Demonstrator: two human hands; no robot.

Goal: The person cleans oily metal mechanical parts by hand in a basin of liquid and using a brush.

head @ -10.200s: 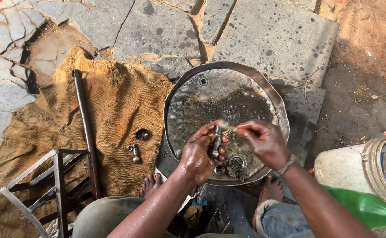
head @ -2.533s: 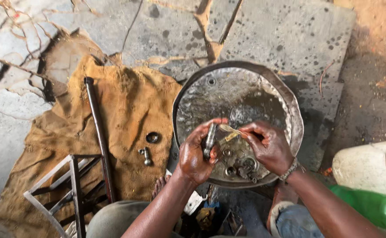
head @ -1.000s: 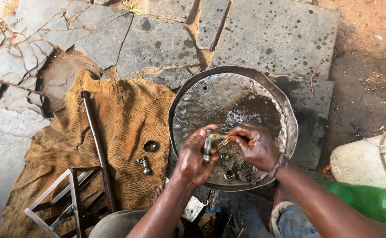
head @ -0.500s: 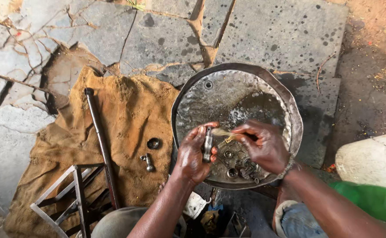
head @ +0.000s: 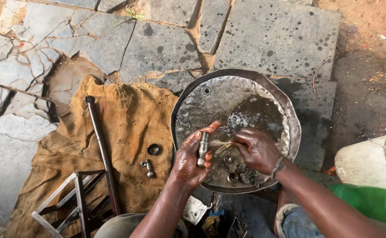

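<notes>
My left hand (head: 188,158) grips a short grey metal rod-like part (head: 202,149) upright over a dented round metal pan (head: 246,83). My right hand (head: 257,149) pinches a small pale brush (head: 221,143) whose bristles touch the rod's upper end. The pan holds a pool of dark liquid (head: 254,117) and several small metal rings and nuts (head: 232,169) near its front edge, just under both hands.
A burlap sack (head: 122,119) lies to the left with a long dark metal bar (head: 99,145), a dark ring (head: 153,149) and a small bolt (head: 148,167). A metal frame (head: 74,202) sits at the lower left. A white bucket (head: 369,163) and a green bottle (head: 369,202) stand at the right.
The brush has kept rubbing along the rod; my right hand has dropped slightly toward the pan. Both hands stay over the pan's front half.
</notes>
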